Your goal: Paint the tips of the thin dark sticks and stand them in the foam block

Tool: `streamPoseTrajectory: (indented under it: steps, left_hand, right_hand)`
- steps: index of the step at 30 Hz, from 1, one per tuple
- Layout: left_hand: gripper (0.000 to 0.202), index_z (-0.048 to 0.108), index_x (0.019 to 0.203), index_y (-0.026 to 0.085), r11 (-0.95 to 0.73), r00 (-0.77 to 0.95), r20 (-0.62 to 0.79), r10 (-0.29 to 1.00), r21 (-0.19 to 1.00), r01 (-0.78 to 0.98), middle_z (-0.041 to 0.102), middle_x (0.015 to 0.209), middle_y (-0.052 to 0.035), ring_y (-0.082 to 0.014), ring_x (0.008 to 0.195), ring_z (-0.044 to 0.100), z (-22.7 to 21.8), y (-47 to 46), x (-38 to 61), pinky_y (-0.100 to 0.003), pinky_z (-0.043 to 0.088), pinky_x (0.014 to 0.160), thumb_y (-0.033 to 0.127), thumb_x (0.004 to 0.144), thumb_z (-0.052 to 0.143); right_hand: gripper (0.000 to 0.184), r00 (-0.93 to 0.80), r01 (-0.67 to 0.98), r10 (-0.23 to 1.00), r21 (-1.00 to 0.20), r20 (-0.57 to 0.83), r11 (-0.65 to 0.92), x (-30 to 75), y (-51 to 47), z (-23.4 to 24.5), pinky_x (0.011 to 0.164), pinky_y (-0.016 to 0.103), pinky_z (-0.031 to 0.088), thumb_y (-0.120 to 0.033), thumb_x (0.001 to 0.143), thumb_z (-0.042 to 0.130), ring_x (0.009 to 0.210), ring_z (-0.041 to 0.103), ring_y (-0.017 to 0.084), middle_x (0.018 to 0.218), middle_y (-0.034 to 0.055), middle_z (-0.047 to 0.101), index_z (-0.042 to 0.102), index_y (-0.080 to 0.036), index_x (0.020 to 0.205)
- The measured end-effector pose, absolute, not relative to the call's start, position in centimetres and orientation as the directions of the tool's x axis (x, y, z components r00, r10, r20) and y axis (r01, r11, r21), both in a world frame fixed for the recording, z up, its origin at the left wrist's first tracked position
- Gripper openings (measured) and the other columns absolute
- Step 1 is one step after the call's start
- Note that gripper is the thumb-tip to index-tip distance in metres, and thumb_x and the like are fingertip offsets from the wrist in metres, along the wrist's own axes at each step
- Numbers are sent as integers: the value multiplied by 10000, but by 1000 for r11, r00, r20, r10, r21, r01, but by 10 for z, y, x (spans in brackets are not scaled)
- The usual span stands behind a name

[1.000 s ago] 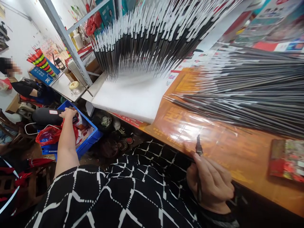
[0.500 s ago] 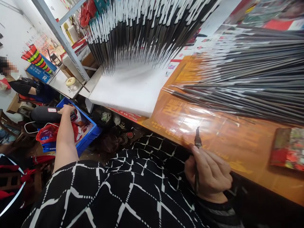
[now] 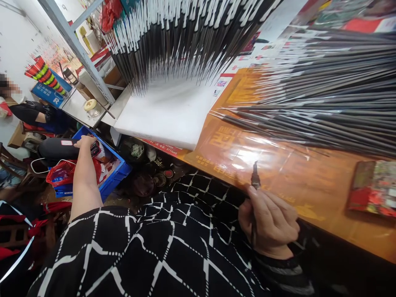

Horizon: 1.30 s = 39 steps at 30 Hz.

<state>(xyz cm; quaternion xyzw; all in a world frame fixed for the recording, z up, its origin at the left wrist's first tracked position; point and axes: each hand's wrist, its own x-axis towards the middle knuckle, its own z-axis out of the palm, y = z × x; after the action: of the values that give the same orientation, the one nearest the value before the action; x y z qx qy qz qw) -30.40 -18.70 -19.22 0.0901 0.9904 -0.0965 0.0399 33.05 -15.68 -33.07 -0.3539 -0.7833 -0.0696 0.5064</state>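
"Your right hand [image 3: 269, 222], what has it got?"

"Closed firmly, fingers curled round a slim dark brush [image 3: 255, 177], its pointed tip standing just above my fingertips, at the near edge of a glossy orange printed sheet [image 3: 278, 165] on the bench"

"And your left hand [image 3: 85, 142]?"

"Open, palm down, holding nothing, fingers lying on a long black padded cylinder [image 3: 57, 149] in a blue plastic crate [image 3: 120, 169], with a red plastic bag [image 3: 60, 174] bunched against the crate's side"

"What's over the bench?"

"A dense fan of thin black shafts with white ends [image 3: 185, 37] spreads above a white foam block [image 3: 163, 119], and a second fan of dark shafts [image 3: 324, 111] reaches across the orange sheet to the right, near a red-and-green printed packet [image 3: 371, 187]"

"Anyone else in the frame?"

"A co-worker in a dark top [image 3: 31, 115] sits at the far left, beyond the crate, past a pale metal shelf upright [image 3: 77, 51]"
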Motion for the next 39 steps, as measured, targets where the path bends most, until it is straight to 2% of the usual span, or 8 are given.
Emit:
streamPoseTrajectory:
  steps: [8, 11, 19, 24, 27, 31, 35, 39]
  left_hand:
    - [1101, 418, 1377, 57, 974, -983, -90, 157, -148, 169, 602, 1324, -321, -454, 1351, 505, -191, -193, -313, -548, 397, 1036, 818, 634, 701]
    - [1013, 455, 1366, 75, 980, -984, -48, 169, -97, 173, 602, 1325, -324, -450, 1313, 546, -189, -202, -314, -579, 417, 1025, 844, 718, 579]
    - [706, 465, 1319, 65, 964, -957, 137, 255, 33, 262, 610, 1307, -307, -427, 1244, 587, -177, -222, -293, -529, 476, 969, 631, 899, 501]
    - [389, 497, 1217, 154, 895, -867, 298, 399, 79, 438, 674, 1164, -173, -311, 1147, 627, -170, -220, -256, -429, 467, 996, 454, 980, 427]
    - [276, 533, 1087, 189, 685, -627, 494, 602, 85, 724, 664, 1064, -134, -262, 1060, 625, -173, -212, -210, -399, 456, 1004, 402, 1003, 378]
    - [168, 571, 943, 239, 129, -108, 567, 817, 3, 992, 660, 914, -94, -262, 935, 621, -186, -186, -115, -441, 476, 943, 387, 968, 496]
    - [86, 610, 1015, 275, -427, 371, 465, 803, 16, 904, 702, 954, -42, -218, 899, 621, -196, -141, -2, -407, 498, 907, 268, 965, 540]
    - [141, 634, 1041, 249, -531, 506, 360, 784, -34, 847, 706, 1037, -74, -255, 974, 590, -196, -74, 85, -418, 497, 863, 252, 978, 508]
  right_hand:
    - [676, -212, 627, 383, -176, 899, 759, 325, -151, -327, 818, 297, 598, -51, 818, 698, 880, 754, 234, 961, 84, 769, 545, -197, 1460]
    - [651, -213, 627, 372, -166, 903, 761, 326, -150, -328, 811, 293, 596, -66, 830, 692, 875, 752, 231, 957, 81, 768, 552, -192, 1453]
    - [658, -227, 609, 360, -156, 905, 778, 325, -150, -325, 811, 308, 592, -44, 807, 699, 865, 747, 243, 956, 101, 766, 562, -161, 1440]
    - [679, -213, 626, 374, -167, 903, 761, 325, -150, -325, 815, 305, 602, -36, 806, 714, 866, 755, 240, 972, 94, 772, 553, -183, 1449]
    - [664, -235, 616, 391, -174, 890, 768, 325, -151, -324, 849, 325, 604, -34, 820, 708, 914, 753, 249, 1005, 118, 770, 541, -151, 1452]
    - [626, -238, 588, 423, -217, 874, 779, 323, -149, -320, 888, 361, 608, -52, 874, 657, 994, 740, 244, 1074, 130, 762, 504, -153, 1473]
    - [628, -204, 533, 477, -312, 855, 787, 325, -146, -315, 879, 392, 622, -42, 902, 600, 1057, 719, 247, 1120, 132, 748, 469, -180, 1501]
    - [607, -164, 514, 503, -362, 849, 778, 337, -148, -310, 866, 404, 638, -61, 917, 581, 1094, 707, 250, 1154, 126, 739, 478, -202, 1498]
